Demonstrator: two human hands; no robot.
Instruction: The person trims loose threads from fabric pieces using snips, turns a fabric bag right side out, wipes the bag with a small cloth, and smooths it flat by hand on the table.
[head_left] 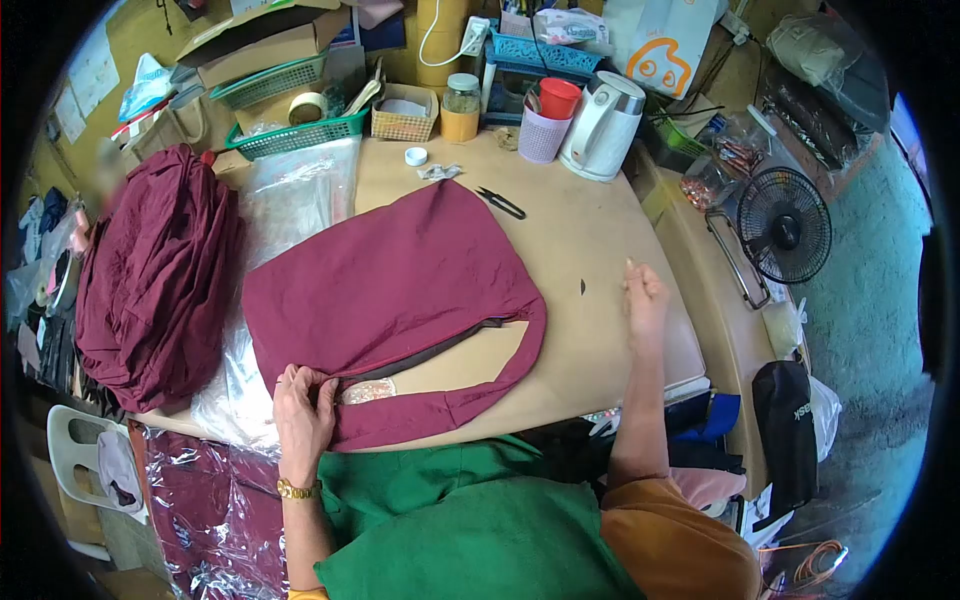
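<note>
A maroon cloth bag (400,270) with a long looped strap (490,395) lies flat on the tan table (590,340). A dark strip with a red edge (430,355) runs along its opening. My left hand (305,400) pinches the cloth at the bag's lower left corner, where the strap joins. Off to the right of the bag, my right hand (646,297) is closed, fingers curled together; whether it holds something small I cannot make out. Black thread snips (502,203) lie beyond the bag's upper right edge. A small dark scrap (583,287) is on the table near my right hand.
A heap of maroon cloth (160,280) and clear plastic bags (300,190) fill the left side. Along the back stand a green basket (300,137), a jar (461,107), a lilac cup (543,135) and a white kettle (603,125). A black fan (785,228) is at right.
</note>
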